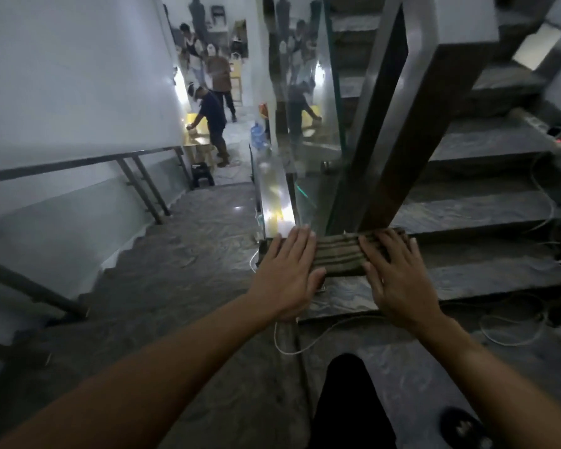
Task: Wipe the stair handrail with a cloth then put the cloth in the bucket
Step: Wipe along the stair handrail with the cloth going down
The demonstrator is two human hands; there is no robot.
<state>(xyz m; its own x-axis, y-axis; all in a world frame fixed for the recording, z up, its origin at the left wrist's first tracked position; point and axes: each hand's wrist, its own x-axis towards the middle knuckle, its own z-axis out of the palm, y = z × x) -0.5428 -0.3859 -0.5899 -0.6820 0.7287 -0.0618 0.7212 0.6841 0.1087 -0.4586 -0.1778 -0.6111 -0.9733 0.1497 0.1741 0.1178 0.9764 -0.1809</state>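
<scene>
A folded olive-green striped cloth (339, 256) lies flat across the flat top of the shiny metal handrail (274, 196) at the stair landing. My left hand (289, 270) presses flat on the cloth's left end, fingers spread. On its right end my right hand (394, 273) rests the same way, palm down. The handrail runs away from me down the descending stairs, and a second rail (412, 102) rises to the right beside a glass panel. No bucket is visible.
Stairs (208, 228) descend on the left with a dark wall rail (78, 163); more steps (486, 209) climb on the right. White cables (321, 338) trail over the landing and steps. Several people stand in the room below, next to a water bottle (258, 135).
</scene>
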